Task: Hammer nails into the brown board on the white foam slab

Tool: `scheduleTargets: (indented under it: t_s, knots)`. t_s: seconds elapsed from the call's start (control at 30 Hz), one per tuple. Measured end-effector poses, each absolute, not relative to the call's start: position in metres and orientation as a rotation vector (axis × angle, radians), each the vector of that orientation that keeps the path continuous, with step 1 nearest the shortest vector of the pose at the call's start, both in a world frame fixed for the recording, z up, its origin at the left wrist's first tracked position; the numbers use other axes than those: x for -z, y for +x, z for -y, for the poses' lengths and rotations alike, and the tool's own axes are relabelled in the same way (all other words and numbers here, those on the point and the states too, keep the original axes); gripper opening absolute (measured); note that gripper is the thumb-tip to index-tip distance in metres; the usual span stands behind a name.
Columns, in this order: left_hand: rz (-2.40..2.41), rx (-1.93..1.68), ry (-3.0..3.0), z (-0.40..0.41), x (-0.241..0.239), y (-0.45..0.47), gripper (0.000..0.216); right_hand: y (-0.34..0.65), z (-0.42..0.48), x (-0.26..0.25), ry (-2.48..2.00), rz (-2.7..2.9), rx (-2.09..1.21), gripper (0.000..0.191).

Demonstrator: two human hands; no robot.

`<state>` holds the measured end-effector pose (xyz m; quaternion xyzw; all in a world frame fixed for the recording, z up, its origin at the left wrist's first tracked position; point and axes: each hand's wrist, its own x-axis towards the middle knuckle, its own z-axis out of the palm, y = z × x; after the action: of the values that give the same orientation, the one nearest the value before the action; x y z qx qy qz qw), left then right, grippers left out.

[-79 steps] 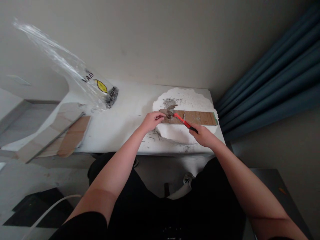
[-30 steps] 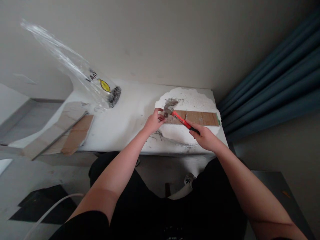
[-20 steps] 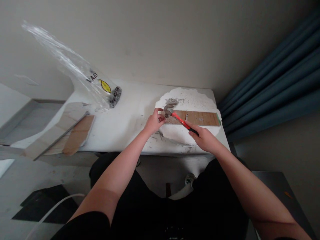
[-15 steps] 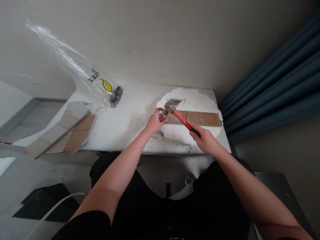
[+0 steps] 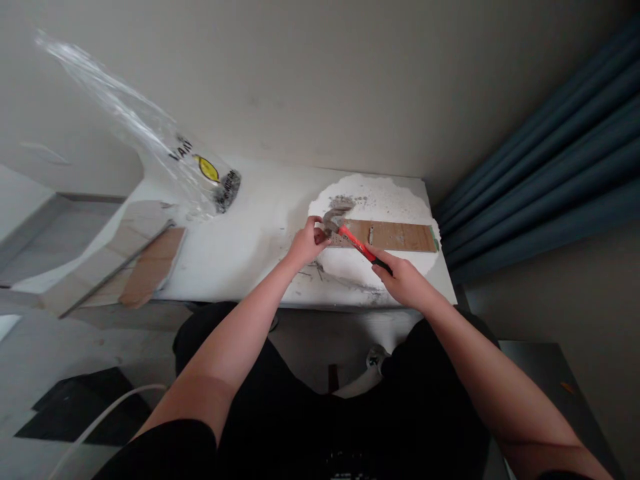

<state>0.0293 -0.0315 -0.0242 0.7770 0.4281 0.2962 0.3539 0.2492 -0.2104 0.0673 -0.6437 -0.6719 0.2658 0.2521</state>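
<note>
My right hand (image 5: 406,280) is wrapped round the black grip of a claw hammer (image 5: 356,244) with a red-orange handle. The hammer's metal head is low, right beside the fingers of my left hand (image 5: 306,245). Those left fingers are curled together at the left end of a wooden strip (image 5: 405,237); whatever they pinch is too small to make out. Beneath the strip lies a white, ragged-edged slab (image 5: 395,200) with grey crumbs on it. Dark thin bits (image 5: 316,268) are scattered near my left wrist.
A clear plastic bag (image 5: 165,140) with dark contents at its bottom stands on the white tabletop (image 5: 260,213). Brown board pieces (image 5: 150,267) and a thin metal bar (image 5: 117,270) lie at the left. Blue curtains (image 5: 550,160) hang on the right.
The hammer's head has dropped slightly towards my left fingers. The whole view has shifted a little; both hands keep their holds.
</note>
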Motion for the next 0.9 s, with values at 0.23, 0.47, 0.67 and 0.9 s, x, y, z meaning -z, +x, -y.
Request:
scheduleTargets:
  t_s: [0.23, 0.47, 0.67, 0.9]
  knots:
    - [-1.126, -0.748, 2.019, 0.0317, 0.0226, 0.0296, 0.05, 0.2518, 0.214, -0.0663, -1.774, 1.843, -0.703, 0.056]
    - [-1.115, -0.746, 2.018, 0.03, 0.0238, 0.0294, 0.039, 0.2529, 0.2136, -0.0701, -1.75, 1.83, -0.683, 0.057]
    - [-1.103, -0.767, 2.118, 0.0265, 0.0261, 0.0282, 0.014, 0.2521, 0.2141, -0.0696, -1.772, 1.852, -0.708, 0.056]
    - [-1.104, -0.805, 2.08, 0.0255, 0.0299, 0.031, 0.011, 0.2514, 0.2136, -0.0696, -1.761, 1.836, -0.694, 0.057]
